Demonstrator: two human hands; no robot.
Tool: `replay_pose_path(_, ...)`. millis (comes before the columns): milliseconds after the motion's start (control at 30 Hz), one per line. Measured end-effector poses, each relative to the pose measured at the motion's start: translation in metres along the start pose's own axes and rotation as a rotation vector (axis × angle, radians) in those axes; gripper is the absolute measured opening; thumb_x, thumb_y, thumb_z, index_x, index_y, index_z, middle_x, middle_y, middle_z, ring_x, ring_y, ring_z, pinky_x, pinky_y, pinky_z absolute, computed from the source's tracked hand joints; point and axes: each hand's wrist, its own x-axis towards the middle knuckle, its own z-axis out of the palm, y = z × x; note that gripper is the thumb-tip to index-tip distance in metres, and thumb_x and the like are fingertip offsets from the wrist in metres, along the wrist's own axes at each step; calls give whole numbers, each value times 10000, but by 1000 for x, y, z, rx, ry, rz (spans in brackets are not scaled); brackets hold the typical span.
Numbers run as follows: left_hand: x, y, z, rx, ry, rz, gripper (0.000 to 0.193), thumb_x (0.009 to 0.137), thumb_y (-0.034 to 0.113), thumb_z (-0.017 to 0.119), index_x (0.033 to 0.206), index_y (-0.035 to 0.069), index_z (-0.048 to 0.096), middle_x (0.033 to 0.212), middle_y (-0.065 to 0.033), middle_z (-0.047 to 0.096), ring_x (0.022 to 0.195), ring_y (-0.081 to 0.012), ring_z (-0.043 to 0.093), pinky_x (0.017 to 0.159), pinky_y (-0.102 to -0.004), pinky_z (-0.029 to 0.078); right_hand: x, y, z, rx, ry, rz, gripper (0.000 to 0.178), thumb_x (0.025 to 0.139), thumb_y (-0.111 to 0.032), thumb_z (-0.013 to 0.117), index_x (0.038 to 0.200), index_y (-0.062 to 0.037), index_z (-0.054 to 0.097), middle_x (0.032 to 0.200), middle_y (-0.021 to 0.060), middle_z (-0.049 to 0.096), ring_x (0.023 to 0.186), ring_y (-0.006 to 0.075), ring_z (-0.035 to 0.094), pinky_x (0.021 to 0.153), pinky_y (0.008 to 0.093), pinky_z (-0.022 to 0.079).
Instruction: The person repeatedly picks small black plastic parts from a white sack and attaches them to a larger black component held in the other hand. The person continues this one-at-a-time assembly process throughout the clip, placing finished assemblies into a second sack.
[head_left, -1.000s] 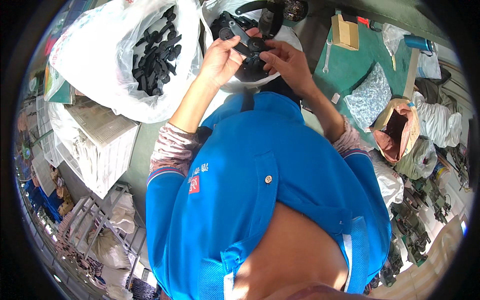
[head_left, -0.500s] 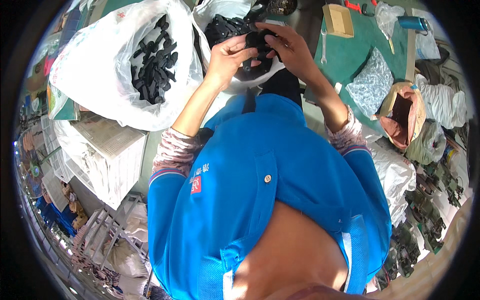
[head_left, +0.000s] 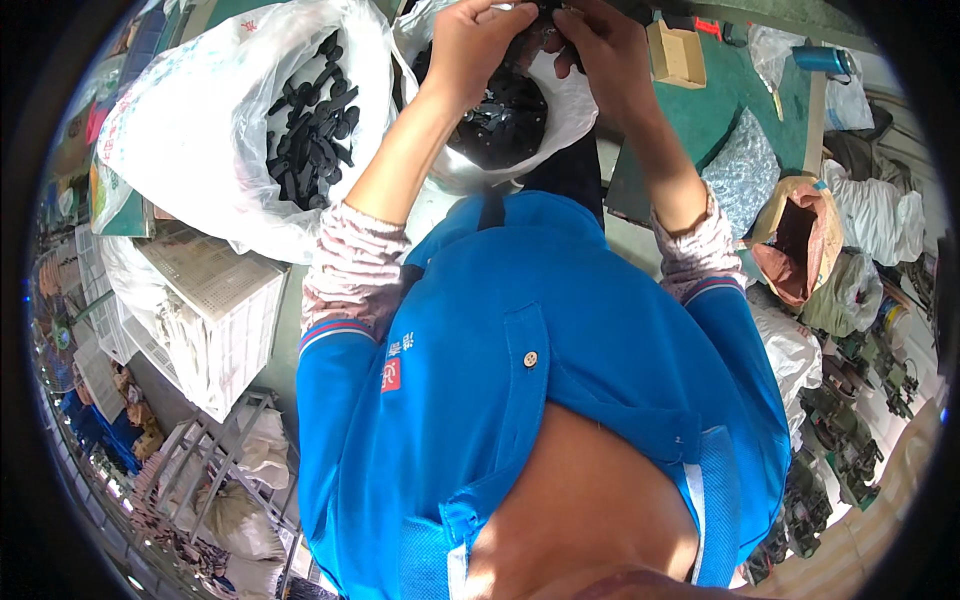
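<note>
My left hand (head_left: 472, 48) and my right hand (head_left: 610, 55) are close together at the top edge, fingers bent and thumbs pinched inward. Between the fingertips is a small black part (head_left: 546, 14), held by both hands; the frame edge cuts it off and its exact shape is hidden. Beneath the hands, a white bag (head_left: 572, 105) stands open with a heap of black plastic parts (head_left: 503, 122) inside. To the left, a large white plastic bag (head_left: 190, 120) holds many long black pieces with rounded ends (head_left: 318, 135).
On the green table (head_left: 690, 125) at right are a cardboard box (head_left: 677, 54), a clear bag of silvery bits (head_left: 742, 175) and a blue bottle (head_left: 824, 59). An orange-lined sack (head_left: 800, 245) is beside it. Left, a white crate (head_left: 225, 310) stands above a metal rack (head_left: 215, 450).
Both hands have moved up and away from my body with the black part, reaching the top edge. The parts in the white bag below are now more exposed.
</note>
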Motion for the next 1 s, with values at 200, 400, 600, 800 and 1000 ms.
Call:
replay_pose_path(200, 13, -52, -20, 37, 23, 11, 163, 929, 127, 632, 1032, 12, 683, 776, -23, 655, 637, -80, 582, 568, -225, 477, 3, 24, -3, 41, -22, 193, 240, 968, -130, 583, 1151, 20, 619, 789, 77, 664, 574, 106, 589, 464, 251, 445)
replay_pose_path(400, -44, -73, -149, 722, 213, -8, 480, 874, 219, 690, 1272, -13, 557, 1099, -201, 673, 961, -276, 678, 809, -348, 565, -41, 28, -8, 143, -18, 256, 433, 990, -224, 582, 1325, 35, 494, 891, 150, 690, 556, 115, 609, 415, 219, 411)
replay_pose_path(600, -84, -74, -294, 1512, 201, -395, 1267, 659, 448, 827, 1524, -41, 41, 1400, -364, 421, 1290, -442, 470, 1117, -432, 336, -47, 27, -12, 121, -17, 230, 361, 987, -233, 589, 1213, 46, 547, 791, 141, 686, 535, 105, 600, 411, 214, 406)
replay_pose_path(800, -69, -119, -321, 1547, 284, -854, 1364, 595, 676, 796, 1573, 214, -36, 1551, -373, 67, 1464, -494, 27, 1144, -615, 162, -26, 7, -12, 57, -15, 166, 258, 971, -183, 593, 1113, 29, 627, 743, 84, 671, 572, 104, 597, 477, 250, 456)
replay_pose_path(1000, -110, -64, -210, 1526, 176, -189, 689, 837, 299, 732, 1379, 79, 368, 1299, -214, 535, 1188, -336, 510, 948, -480, 440, -132, 32, -63, -747, -217, -229, 203, 949, -222, 617, 977, -30, 676, 803, 154, 669, 634, 324, 636, 584, 407, 509)
